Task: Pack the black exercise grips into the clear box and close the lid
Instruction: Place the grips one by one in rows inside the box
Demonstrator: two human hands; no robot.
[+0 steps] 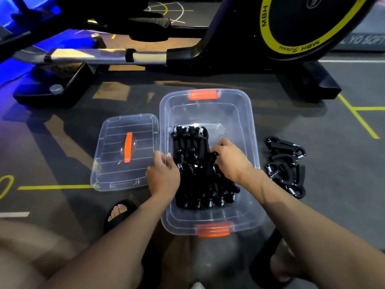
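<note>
Standing on the floor (312, 126) at 12 o'clock is an exercise bike (239, 42). The clear box (208, 113) sits centre, lid (116, 163) off at its 9 o'clock. Packed grips (198, 184) fill the box; loose grips (286, 165) lie at its 3 o'clock. The left hand (163, 176) curls on the box rim; the right hand (231, 159) pinches one packed grip.

Box (248, 122): I saw it clear, open, orange latches.
Grips, packed (195, 170): black pile inside.
Grips, loose (286, 165): right, on floor.
Lid (116, 159): off, flat, left.
</note>
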